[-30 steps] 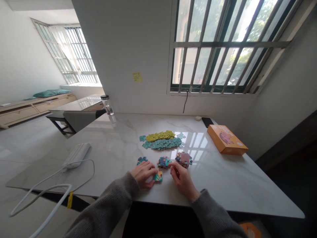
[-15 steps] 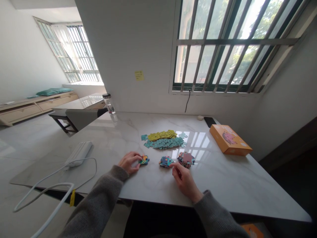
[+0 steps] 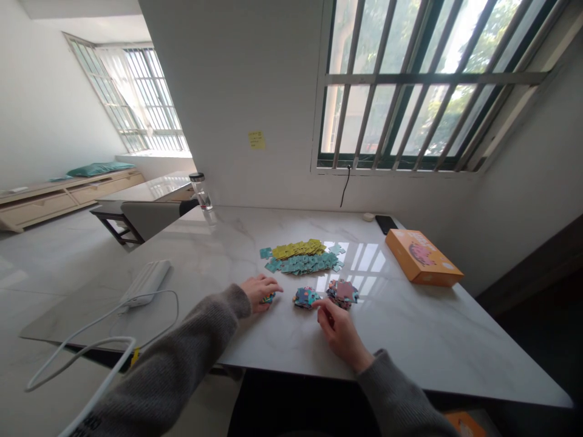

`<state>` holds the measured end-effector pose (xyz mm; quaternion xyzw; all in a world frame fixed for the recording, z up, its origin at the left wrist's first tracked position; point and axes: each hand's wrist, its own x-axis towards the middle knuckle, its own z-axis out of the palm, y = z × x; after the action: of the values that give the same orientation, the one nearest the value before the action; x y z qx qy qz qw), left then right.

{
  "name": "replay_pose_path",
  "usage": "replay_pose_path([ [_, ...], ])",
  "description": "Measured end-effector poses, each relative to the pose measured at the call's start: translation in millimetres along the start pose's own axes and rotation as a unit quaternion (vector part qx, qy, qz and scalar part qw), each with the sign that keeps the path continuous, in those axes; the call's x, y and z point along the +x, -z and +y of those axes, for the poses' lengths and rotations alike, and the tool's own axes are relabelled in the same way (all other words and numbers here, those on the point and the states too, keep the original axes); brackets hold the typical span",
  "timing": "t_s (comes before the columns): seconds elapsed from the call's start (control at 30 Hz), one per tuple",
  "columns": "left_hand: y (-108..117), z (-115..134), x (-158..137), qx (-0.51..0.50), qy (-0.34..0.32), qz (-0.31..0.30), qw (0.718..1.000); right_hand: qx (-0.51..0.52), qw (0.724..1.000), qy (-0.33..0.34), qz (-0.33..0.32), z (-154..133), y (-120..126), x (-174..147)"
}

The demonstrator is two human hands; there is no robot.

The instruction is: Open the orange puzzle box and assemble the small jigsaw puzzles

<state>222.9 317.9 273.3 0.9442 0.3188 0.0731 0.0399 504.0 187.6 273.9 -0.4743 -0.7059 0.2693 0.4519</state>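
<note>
My left hand is over a small stack of jigsaw puzzle pieces, covering most of it, with the index finger stretched out to the right and nothing visible in its grasp. My right hand rests on the table; its index finger reaches the near edge of the middle pile of puzzle pieces, while the other fingers are loosely curled and partly hidden. Just beyond that hand lies a pile of brownish-pink puzzle pieces. Farther back are spread rows of yellow pieces and teal pieces.
An orange box lies at the right of the marble-look table, near a black phone. At the left sit a white power strip and its looping cable. A clear bottle stands at the back left corner.
My left hand has moved right and slid over the small stack, its index finger now extended past it. My right hand and the other piles look unchanged.
</note>
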Motion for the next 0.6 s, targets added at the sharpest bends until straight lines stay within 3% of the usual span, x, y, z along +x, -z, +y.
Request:
replay_pose_path([
  [0.6,-3.2,-3.6,4.5,-0.029,-0.027,0.009,0.999,-0.026,1.0,0.004,0.015,3.0,0.0,2.4],
])
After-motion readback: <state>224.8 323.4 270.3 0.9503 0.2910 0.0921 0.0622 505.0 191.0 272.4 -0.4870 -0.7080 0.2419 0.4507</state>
